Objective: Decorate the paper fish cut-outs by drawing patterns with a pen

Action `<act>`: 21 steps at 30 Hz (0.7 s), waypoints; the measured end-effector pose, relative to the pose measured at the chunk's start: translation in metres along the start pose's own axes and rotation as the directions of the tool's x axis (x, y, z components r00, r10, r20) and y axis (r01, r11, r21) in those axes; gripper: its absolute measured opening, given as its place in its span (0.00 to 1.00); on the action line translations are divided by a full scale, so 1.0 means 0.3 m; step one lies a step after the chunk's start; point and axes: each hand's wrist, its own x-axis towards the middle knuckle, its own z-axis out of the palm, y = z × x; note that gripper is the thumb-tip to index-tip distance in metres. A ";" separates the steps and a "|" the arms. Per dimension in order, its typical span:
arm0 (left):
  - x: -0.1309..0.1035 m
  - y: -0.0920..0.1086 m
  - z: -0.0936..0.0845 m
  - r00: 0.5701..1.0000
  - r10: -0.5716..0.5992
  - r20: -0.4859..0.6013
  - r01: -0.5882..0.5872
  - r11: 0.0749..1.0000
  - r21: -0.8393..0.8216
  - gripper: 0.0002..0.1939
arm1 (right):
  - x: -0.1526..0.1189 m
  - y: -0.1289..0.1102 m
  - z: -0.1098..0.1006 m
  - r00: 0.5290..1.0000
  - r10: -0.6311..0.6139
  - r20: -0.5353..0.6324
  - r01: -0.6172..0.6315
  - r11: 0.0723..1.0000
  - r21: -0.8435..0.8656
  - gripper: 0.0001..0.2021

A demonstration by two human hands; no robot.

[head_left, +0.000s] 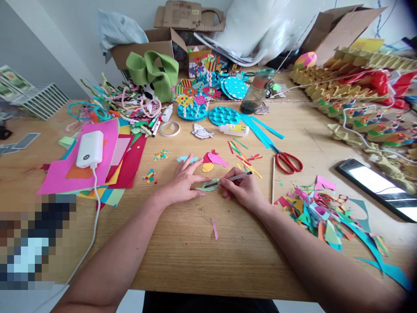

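My left hand (184, 182) lies flat on the wooden table (195, 256), its fingertips pressing down a pale green paper fish (210, 184). My right hand (243, 190) grips a grey pen (233, 178) whose tip rests on that green fish. Just beyond my fingers lie a blue paper fish (187, 159), a yellow one (207, 167) and a pink one (217, 160) on a red scrap.
Red-handled scissors (288, 161) and a wooden stick (273, 180) lie to the right, beside a heap of paper offcuts (321, 213) and a phone (378, 187). A glue bottle (233, 129), tape roll (170, 128), blue paper plates and a bottle stand behind. Coloured sheets with a white power bank (89, 149) lie left.
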 end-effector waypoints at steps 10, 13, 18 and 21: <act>0.000 0.000 0.000 1.000 -0.001 -0.005 0.001 1.000 -0.011 0.23 | 0.002 -0.003 0.002 1.000 0.004 -0.002 -0.004 1.000 0.011 0.18; 0.000 0.001 -0.001 1.000 -0.005 0.001 0.005 1.000 -0.001 0.23 | 0.001 -0.001 0.001 1.000 0.003 0.013 -0.003 1.000 0.008 0.18; 0.002 0.007 -0.005 1.000 -0.015 0.003 0.015 1.000 0.000 0.23 | 0.000 0.000 -0.001 1.000 0.011 0.009 -0.011 1.000 0.013 0.18; 0.002 0.008 -0.005 1.000 -0.019 0.001 0.019 1.000 -0.006 0.22 | 0.001 0.001 0.000 1.000 0.006 0.011 -0.007 1.000 0.014 0.18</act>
